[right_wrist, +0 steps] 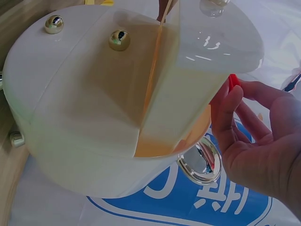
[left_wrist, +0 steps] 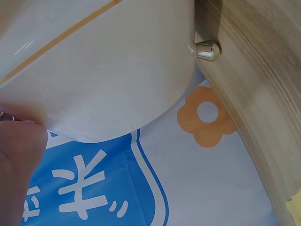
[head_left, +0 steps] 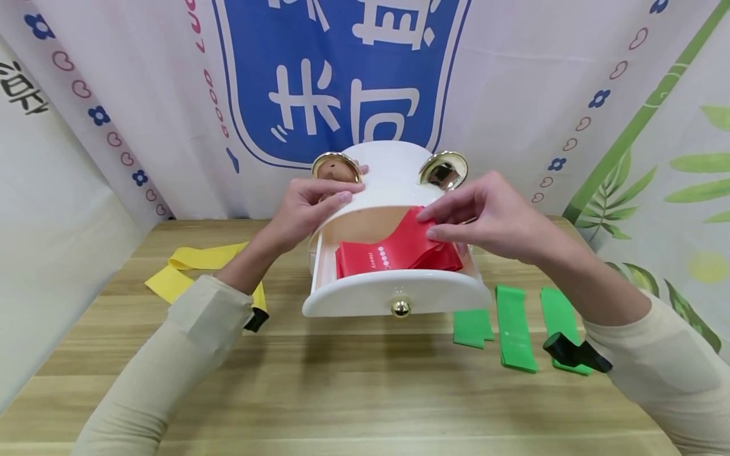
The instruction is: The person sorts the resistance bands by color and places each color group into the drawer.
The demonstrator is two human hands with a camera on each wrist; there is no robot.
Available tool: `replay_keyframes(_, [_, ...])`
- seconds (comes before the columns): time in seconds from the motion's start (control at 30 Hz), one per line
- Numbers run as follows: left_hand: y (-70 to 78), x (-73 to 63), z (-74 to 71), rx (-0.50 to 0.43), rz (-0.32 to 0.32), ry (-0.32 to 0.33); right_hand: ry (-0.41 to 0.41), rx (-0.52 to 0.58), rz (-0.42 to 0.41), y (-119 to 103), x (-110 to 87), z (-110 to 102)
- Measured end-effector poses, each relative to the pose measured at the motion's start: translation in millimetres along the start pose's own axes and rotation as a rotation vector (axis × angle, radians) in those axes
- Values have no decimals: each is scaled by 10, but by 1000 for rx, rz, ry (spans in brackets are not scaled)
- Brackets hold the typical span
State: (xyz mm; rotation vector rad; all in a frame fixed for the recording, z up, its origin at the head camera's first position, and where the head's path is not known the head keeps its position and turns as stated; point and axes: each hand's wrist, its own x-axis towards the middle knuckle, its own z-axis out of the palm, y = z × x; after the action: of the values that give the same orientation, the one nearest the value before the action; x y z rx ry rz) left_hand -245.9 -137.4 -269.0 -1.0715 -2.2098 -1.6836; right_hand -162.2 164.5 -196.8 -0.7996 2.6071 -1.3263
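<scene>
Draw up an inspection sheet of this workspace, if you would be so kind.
Surface: light wood-grain table.
Job's things: white box on the table, its drawer open, with red bands inside, one marked "Heavy".
Clutter: yellow banding lies left of the box; green pieces lie to the right.
Hands: the left hand rests on the box beside a gold-rimmed disc; the right hand pinches one of the red bands.
Cables: nothing seen.
Surroundings: printed curtain behind the table.

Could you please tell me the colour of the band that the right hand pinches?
The band is red, clearest in the head view.
</scene>
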Motion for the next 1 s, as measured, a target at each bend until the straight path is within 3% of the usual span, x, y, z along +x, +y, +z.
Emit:
replay_keyframes(0.63, [12, 6, -1, 0, 10, -5, -9, -150, 43, 91, -30, -7])
replay_keyframes(1.0, [7, 1, 0, 9, 5, 0, -83, -199, 54, 122, -94, -42])
